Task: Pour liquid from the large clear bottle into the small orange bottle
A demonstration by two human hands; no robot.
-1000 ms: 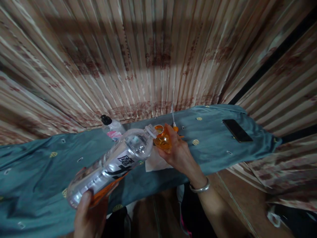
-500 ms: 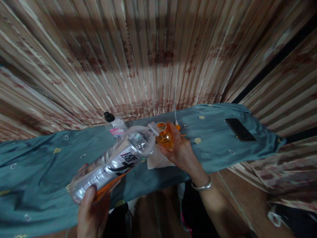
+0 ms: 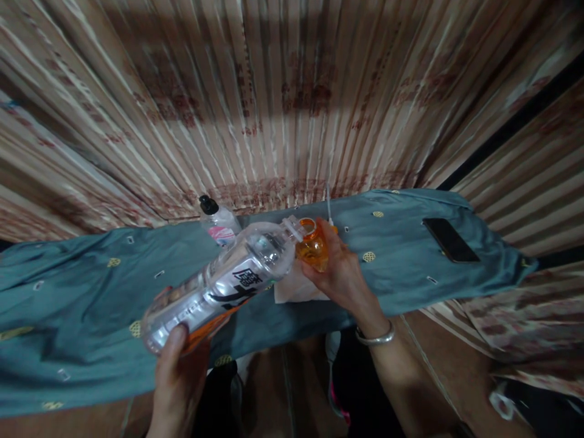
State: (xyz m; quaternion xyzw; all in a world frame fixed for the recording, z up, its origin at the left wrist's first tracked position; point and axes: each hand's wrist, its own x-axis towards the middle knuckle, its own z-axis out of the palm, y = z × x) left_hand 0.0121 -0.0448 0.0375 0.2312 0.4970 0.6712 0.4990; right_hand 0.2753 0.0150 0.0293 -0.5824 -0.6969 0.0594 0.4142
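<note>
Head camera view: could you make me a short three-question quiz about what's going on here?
1. True or false: the left hand holds the clear bottle upright.
2. What does the right hand hold? A) dark phone B) small orange container C) white paper
3. What dark flat thing lies on the blue cloth far right?

Key: 1 false, it is tilted toward the small orange container. 2 B. 3 a phone.

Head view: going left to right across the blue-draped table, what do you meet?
Left hand gripping the base of the tilted clear bottle → black-capped bottle standing at the back → small orange container at the clear bottle's mouth → right hand holding it → black phone lying flat near the right end.
</note>
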